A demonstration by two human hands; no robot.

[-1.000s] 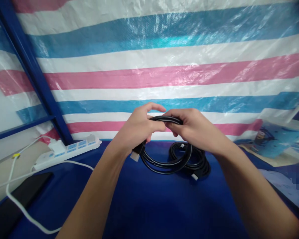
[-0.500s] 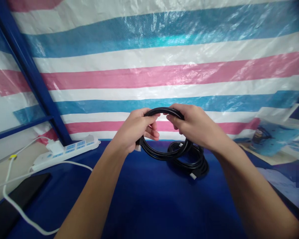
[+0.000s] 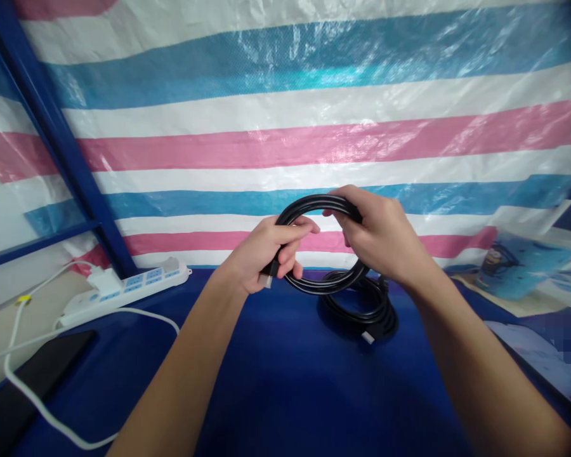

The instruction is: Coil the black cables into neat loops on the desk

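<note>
Left hand is pinching the coil beside a plug, fingers half curled; right hand is gripping the coil's upper right. It's hanging above the desk, probably light, springy, kinda slick, so I'm voting for grabbing all strands together.

Striped sheet, glossy with reflected light, hanging behind a blue worktop; slanting blue post at left.

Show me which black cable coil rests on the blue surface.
The lower coil, farther right; the left hand and right hand hold the other coil up.
</note>
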